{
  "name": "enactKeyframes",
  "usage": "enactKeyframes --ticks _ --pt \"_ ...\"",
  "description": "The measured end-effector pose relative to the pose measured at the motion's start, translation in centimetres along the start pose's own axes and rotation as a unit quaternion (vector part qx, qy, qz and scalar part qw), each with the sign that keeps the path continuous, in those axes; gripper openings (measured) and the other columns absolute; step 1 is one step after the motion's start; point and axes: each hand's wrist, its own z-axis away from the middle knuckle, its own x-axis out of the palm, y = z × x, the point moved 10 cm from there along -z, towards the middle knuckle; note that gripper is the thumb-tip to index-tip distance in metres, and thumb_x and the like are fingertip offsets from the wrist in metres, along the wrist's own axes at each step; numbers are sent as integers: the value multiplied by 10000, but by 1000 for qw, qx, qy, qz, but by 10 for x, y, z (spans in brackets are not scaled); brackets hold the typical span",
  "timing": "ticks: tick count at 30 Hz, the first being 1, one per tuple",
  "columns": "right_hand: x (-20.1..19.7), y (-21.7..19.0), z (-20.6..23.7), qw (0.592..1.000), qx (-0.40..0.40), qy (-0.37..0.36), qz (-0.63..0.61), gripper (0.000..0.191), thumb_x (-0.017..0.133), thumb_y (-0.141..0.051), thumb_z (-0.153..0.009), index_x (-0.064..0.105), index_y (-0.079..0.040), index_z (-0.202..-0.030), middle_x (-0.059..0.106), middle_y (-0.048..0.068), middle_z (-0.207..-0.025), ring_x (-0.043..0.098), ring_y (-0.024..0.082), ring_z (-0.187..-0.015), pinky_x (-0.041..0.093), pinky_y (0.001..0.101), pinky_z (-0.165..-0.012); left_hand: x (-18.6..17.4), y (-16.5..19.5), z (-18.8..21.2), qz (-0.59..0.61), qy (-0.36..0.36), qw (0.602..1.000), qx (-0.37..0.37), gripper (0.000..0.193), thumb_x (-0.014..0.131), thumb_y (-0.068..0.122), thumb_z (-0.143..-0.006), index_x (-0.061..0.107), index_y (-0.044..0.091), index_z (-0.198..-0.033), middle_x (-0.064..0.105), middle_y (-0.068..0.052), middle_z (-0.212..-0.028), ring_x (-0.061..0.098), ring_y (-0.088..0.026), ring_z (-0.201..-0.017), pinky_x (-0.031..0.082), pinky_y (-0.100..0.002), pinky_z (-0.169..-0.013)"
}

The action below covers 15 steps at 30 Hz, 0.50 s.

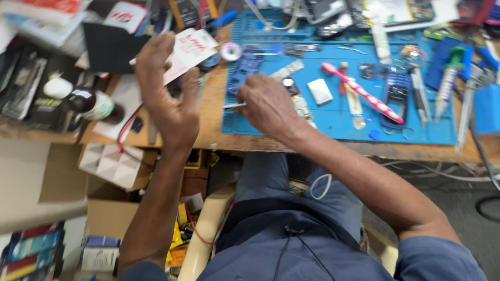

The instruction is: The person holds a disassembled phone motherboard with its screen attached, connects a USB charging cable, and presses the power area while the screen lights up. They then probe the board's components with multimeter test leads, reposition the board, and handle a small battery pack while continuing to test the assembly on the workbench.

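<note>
The right hand (268, 106), fingers closed around thin metal tweezers (234, 105) whose tips jut left of them, rests on the blue mat (333, 119) just short of small parts, work seemingly underway, while the left hand (169, 99) hovers spread, empty.

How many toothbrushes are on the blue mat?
1. The pink toothbrush lies slanted on the blue mat, to the right of the right hand. The clutter may hide others.
</note>
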Motion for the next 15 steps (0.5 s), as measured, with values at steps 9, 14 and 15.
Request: enactKeyframes --ticks 9,14,15 --pt "-43 124 110 886 295 7 -358 231 595 -247 -1064 610 -17 -1070 689 19 -984 658 80 -897 579 266 -772 140 16 110 492 -236 750 -373 707 534 253 -1066 185 26 -1638 270 -173 -1668 309 -234 -1523 243 -392 -1256" --pt "6 152 152 855 334 19 -396 255 612 -277 -1067 603 -29 -1007 601 44 -918 602 73 -852 602 287 -802 193 -3 133 527 -173 710 -433 822 549 278 -1056 62 21 -1666 155 -177 -1736 280 -196 -1521 213 -372 -1212" --pt "10 151 153 841 336 33 -424 252 613 -273 -1080 602 -32 -1009 599 34 -931 598 72 -868 584 291 -815 196 -7 129 515 -157 725 -429 843 578 244 -1030 60 26 -1658 187 -185 -1705 337 -216 -1477 267 -376 -1195"
